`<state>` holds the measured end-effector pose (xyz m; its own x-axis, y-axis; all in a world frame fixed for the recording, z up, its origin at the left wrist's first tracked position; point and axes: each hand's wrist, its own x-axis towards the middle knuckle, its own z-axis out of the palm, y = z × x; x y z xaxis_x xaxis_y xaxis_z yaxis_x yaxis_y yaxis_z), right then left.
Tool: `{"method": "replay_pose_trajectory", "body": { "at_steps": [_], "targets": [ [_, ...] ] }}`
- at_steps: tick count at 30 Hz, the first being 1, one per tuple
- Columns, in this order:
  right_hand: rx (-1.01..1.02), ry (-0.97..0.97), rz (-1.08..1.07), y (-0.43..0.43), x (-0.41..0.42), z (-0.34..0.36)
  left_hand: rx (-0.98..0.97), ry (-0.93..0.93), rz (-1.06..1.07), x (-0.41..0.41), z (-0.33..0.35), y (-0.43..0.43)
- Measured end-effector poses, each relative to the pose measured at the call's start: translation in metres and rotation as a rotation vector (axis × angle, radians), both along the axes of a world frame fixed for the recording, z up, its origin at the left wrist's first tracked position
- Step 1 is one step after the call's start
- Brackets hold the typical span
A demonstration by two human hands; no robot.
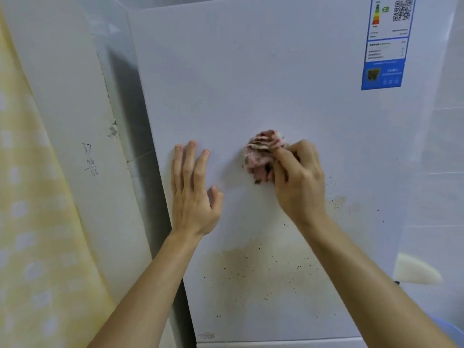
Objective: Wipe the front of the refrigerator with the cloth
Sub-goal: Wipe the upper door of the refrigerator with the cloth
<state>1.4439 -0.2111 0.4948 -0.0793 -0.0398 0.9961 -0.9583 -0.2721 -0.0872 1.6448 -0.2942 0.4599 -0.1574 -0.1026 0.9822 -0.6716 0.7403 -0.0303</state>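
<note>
The left hand (192, 189) lies flat, fingers straight, against the white refrigerator (251, 84) door. The right hand (298, 182) grips a bunched pink cloth (261, 154) and presses it to the door. Brown stains (263, 275) and dark specks mark the door below both hands. An energy label (386, 43) sits at upper right.

Bright, soft, cool-white light, no hard glare. Faint shadows on fridge (251, 84) beside left hand (192, 194) and right hand (298, 179). Dark shade in gap (130, 96) left of fridge. Whole frame slightly soft; label (386, 43) text unreadable, curtain (30, 197) blurred. Wide-angle bend: fridge edges lean and bow toward frame sides.
</note>
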Motion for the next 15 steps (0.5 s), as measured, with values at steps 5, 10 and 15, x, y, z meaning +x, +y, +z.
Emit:
{"method": "replay_pose_trajectory", "body": {
  "at_steps": [5, 10, 15],
  "targets": [
    [0.021, 0.155, -0.039, -0.006, 0.004, -0.067, 0.001, -0.014, 0.031, -0.012, 0.001, 0.003],
    [0.156, 0.361, 0.066, 0.003, -0.008, -0.139, 0.023, 0.029, 0.076, -0.022, -0.003, 0.01],
    [0.164, 0.336, 0.086, 0.011, -0.019, -0.107, 0.013, -0.002, 0.1, -0.033, -0.004, 0.015]
  ]
}}
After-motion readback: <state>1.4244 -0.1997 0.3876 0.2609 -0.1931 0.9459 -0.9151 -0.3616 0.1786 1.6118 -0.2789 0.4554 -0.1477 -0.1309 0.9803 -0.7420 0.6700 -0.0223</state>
